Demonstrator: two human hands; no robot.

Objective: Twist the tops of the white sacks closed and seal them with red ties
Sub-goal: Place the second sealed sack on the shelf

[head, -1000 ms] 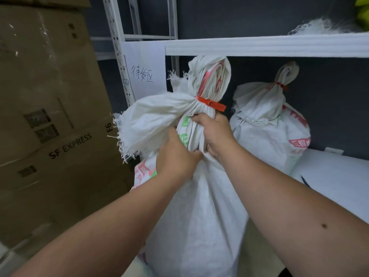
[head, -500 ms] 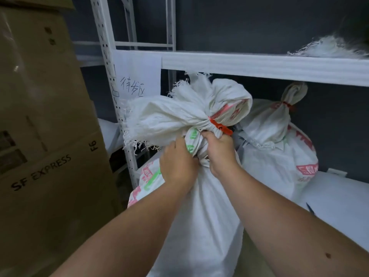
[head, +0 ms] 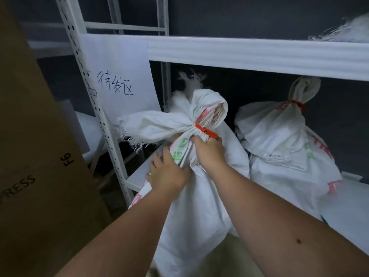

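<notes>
currently, head view, the only one i have: both forearms reach forward and up from the bottom edge, converging on the near white sack [head: 199, 206], which stands upright at the front of the white shelf rack [head: 239, 50]. right hand [head: 208, 151] is clenched round the twisted neck of the sack, knuckles up, directly beneath the red tie [head: 205, 131] and touching it. left hand [head: 167, 172] sits lower and to the left, fingers curled into the cloth of the sack's shoulder, grasping a fold beside the green print. above the tie the gathered top splays out, a frayed flap hanging left. second white sack [head: 283, 148] stands just right of the first, on the shelf, its neck bound by its own red tie [head: 296, 103]. handwritten paper sheet [head: 119, 80] hangs on the rack upright; cardboard box [head: 40, 156] fills the left.
</notes>
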